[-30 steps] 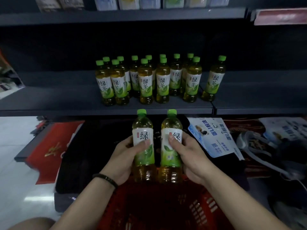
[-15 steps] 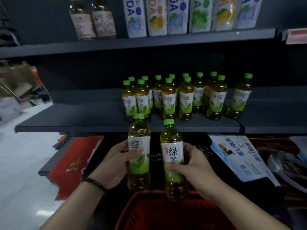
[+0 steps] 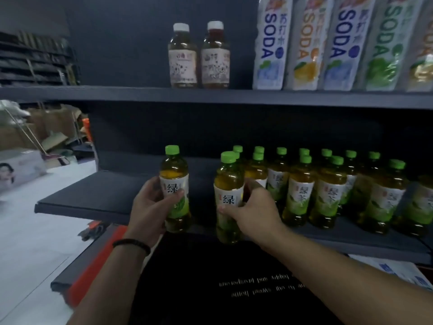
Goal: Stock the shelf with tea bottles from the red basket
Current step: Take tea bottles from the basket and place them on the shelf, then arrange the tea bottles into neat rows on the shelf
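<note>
Tea bottles stand in a tight cluster on the right half of the shelf, whose left half lies bare, so we judge ourselves in the placing step, with two more bottles held at the front edge. The basket is out of view. An upper shelf carries sodas. The left bottle is upright at the shelf's front edge, well apart from the cluster; whether its base touches the board we cannot tell. The right bottle is upright too, just beside the cluster's nearest bottle, and its base hangs lower than the front lip, so we judge it not yet set down. Our left hand grips the left bottle round its label, thumb across the front; our right hand wraps the right bottle the same way. A dark band sits on the left wrist. Next, we think, the right bottle must rise over the lip and slide in beside the cluster without knocking its neighbours, the left one following next to it, and neither grip should loosen until the base stands flat.
</note>
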A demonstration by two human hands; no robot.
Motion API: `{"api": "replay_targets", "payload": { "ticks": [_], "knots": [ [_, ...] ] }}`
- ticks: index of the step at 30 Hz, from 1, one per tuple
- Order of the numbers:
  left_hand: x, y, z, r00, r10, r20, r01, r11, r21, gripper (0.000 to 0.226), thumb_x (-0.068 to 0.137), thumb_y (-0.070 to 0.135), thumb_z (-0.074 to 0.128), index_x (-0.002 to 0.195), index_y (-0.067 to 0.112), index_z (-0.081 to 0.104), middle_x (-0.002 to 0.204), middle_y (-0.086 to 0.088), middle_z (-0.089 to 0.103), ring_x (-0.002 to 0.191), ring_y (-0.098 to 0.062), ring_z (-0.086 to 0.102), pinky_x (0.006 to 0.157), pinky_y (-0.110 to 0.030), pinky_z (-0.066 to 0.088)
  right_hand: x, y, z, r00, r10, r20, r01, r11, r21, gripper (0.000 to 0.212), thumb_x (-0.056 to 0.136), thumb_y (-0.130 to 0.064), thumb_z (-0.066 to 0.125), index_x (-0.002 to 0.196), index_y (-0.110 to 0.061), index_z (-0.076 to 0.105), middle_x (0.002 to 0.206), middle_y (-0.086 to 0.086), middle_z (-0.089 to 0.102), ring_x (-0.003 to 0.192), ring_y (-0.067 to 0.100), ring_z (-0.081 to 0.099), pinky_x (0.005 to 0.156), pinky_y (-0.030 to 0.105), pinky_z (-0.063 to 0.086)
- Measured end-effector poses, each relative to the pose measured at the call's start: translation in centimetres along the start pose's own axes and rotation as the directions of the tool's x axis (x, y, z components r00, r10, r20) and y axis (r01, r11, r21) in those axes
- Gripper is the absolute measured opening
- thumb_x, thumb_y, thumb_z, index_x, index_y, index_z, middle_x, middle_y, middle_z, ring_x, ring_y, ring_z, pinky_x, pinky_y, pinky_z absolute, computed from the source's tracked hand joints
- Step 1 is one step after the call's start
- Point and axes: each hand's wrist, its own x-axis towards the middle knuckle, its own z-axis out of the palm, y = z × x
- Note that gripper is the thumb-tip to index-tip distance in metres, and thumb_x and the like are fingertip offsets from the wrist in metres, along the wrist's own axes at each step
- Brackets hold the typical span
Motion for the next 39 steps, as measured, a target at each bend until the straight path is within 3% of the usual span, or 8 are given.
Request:
{"api": "replay_targets", "payload": {
  "ticks": [3,6,10,15,21,31,36,39],
  "knots": [
    [2.7,0.0,-0.4,0.996,0.083,-0.026,-0.082,0.995,0.052,0.033,0.092,0.003,0.079,0.12,0.018,0.071,0.106,-0.002,0.082,0.093,-0.011,0.08,0.07,-0.022,0.063,3.6,-0.5,3.5,0.999,0.009,-0.047,-0.01,0.999,-0.032,0.044,0.082,-0.02,0.088,0.117,-0.027,0.062,0.11,-0.008,0.074,0.106,0.012,0.07,0.088,0.035,0.062],
    [4.6,-1.3,0.2,0.994,0.097,-0.04,-0.094,0.992,0.08,0.032,0.094,0.011,0.079,0.113,0.034,0.071,0.109,0.009,0.08,0.096,-0.001,0.076,0.078,-0.022,0.06,6.6,-0.3,7.0,0.995,0.052,-0.09,-0.053,0.999,-0.006,0.049,0.082,-0.014,0.086,0.12,-0.029,0.06,0.118,-0.007,0.072,0.115,0.016,0.067,0.099,0.042,0.058],
    [6.1,-4.3,0.5,0.989,0.109,-0.099,-0.086,0.973,0.214,0.029,0.096,0.019,0.077,0.116,0.038,0.068,0.115,0.012,0.077,0.108,-0.011,0.073,0.101,-0.048,0.059,9.2,1.1,10.6,0.987,-0.02,-0.159,-0.002,0.99,-0.139,0.059,0.079,-0.022,0.089,0.128,-0.023,0.056,0.12,-0.004,0.066,0.113,0.018,0.064,0.099,0.041,0.055],
    [7.1,-6.0,0.4,0.971,0.18,-0.155,-0.133,0.953,0.273,0.048,0.1,0.022,0.069,0.145,0.034,0.058,0.133,0.011,0.071,0.122,-0.013,0.066,0.107,-0.042,0.053,9.5,2.4,12.2,0.963,-0.158,-0.217,0.093,0.955,-0.28,0.06,0.093,-0.022,0.075,0.145,-0.015,0.046,0.142,0.007,0.05,0.132,0.025,0.049,0.103,0.028,0.039],
    [7.1,-8.8,1.0,0.958,0.175,-0.227,-0.051,0.883,0.466,0.076,0.087,0.014,0.083,0.152,0.034,0.05,0.141,0.007,0.067,0.133,-0.022,0.06,0.112,-0.054,0.05,10.0,2.1,12.7,0.984,-0.008,-0.179,-0.051,0.946,-0.321,0.048,0.101,-0.026,0.066,0.139,-0.011,0.042,0.134,0.015,0.063,0.121,0.034,0.064,0.082,0.032,0.044],
    [7.2,-9.1,0.8,0.966,0.106,-0.235,0.043,0.832,0.553,0.056,0.092,0.013,0.077,0.144,0.027,0.061,0.134,0.004,0.073,0.126,-0.021,0.067,0.111,-0.046,0.051,9.6,3.0,12.6,0.992,0.114,-0.058,-0.127,0.847,-0.516,0.047,0.099,-0.021,0.067,0.136,-0.005,0.042,0.137,0.021,0.062,0.128,0.037,0.061,0.097,0.041,0.053],
    [7.1,-9.1,-0.9,0.969,-0.034,-0.245,0.168,0.816,0.552,0.077,0.086,0.021,0.085,0.155,0.016,0.051,0.146,-0.007,0.067,0.134,-0.028,0.064,0.116,-0.045,0.048,8.0,3.1,11.7,0.983,0.177,-0.039,-0.171,0.835,-0.523,0.049,0.1,-0.034,0.067,0.135,-0.005,0.052,0.135,0.017,0.062,0.127,0.033,0.06,0.095,0.036,0.052],
    [5.0,-7.2,-0.4,0.959,-0.002,-0.282,0.18,0.776,0.605,0.045,0.086,0.02,0.085,0.125,0.011,0.066,0.122,-0.008,0.075,0.117,-0.028,0.07,0.098,-0.029,0.051,6.1,3.4,9.4,0.99,0.133,0.045,-0.09,0.846,-0.525,0.039,0.099,-0.04,0.066,0.122,-0.009,0.064,0.12,0.013,0.068,0.112,0.029,0.067,0.083,0.031,0.053]
  ]
}}
